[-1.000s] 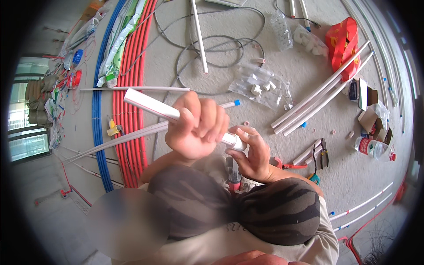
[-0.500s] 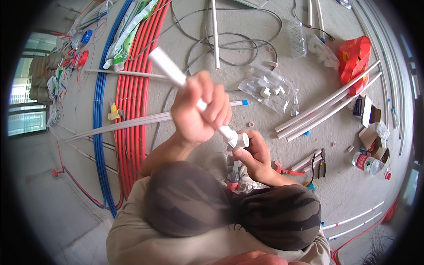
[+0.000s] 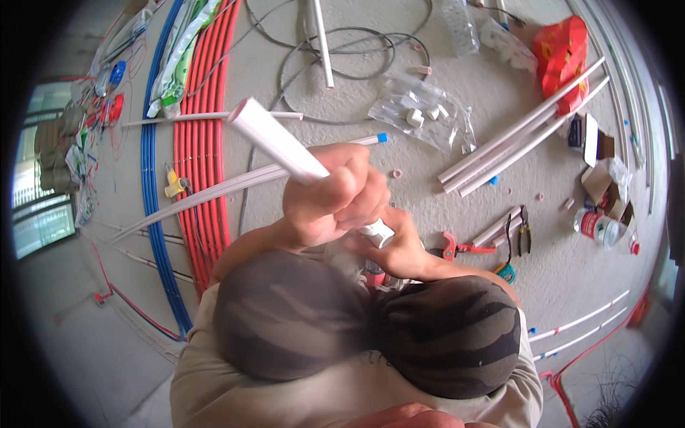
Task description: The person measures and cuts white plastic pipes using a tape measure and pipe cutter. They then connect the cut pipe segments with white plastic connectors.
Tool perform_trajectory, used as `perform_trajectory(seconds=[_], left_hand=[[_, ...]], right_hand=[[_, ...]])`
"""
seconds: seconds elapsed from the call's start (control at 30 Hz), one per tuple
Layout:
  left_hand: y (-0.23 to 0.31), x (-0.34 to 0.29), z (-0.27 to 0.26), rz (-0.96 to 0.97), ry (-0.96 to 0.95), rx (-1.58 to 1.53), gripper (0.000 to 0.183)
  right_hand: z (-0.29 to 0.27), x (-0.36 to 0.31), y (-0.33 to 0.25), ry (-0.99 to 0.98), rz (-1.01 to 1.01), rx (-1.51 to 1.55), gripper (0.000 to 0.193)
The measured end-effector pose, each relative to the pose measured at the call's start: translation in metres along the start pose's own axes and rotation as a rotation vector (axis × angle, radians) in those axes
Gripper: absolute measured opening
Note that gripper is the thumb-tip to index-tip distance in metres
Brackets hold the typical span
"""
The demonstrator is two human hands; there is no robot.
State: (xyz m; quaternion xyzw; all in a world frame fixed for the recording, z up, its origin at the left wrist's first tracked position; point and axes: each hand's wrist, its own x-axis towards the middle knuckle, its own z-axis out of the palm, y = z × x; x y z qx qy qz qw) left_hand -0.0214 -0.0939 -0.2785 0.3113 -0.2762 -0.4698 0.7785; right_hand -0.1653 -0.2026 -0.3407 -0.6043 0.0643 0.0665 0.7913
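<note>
My left hand (image 3: pixel 335 196) is wrapped round a thick white pipe (image 3: pixel 275 139), whose open end points up and to the far left. The pipe's lower end disappears behind my fingers. Just below it, my right hand (image 3: pixel 405 250) grips a short white pipe fitting (image 3: pixel 377 233) between thumb and fingers. The two hands almost touch, so the spot where pipe and fitting meet is mostly hidden. Under them, between my knees, shows part of a red and clear object (image 3: pixel 374 274), too covered to make out.
To the right lie a red-handled pipe cutter (image 3: pixel 457 247), pliers (image 3: pixel 524 230), a teal tape measure (image 3: pixel 505 272) and a water bottle (image 3: pixel 596 227). Further off are white pipes (image 3: pixel 524 128) and a plastic bag of fittings (image 3: pixel 427 114). Red pipes (image 3: pixel 198 164) run along the left.
My left hand has come down the picture towards my right hand with the pipe, and the hands are closer together. The fitting is now more covered by fingers. The whole view has shifted slightly.
</note>
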Motion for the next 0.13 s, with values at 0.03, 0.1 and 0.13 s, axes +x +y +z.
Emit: perform_trajectory(seconds=[0.03,0.1,0.13], left_hand=[[-0.0042,-0.0015,-0.0021,0.029,-0.035,-0.016,0.047],[-0.0044,0.0003,-0.0018,0.016,-0.062,-0.028,0.047],[-0.0037,0.0016,-0.0004,-0.002,-0.064,-0.016,0.048]], right_hand=[[0.0003,-0.0008,0.0016,0.011,-0.032,-0.009,0.028],[-0.0007,-0.0036,0.0043,0.02,-0.004,-0.021,0.029],[-0.001,-0.0046,0.0048,0.028,0.01,-0.025,0.03]])
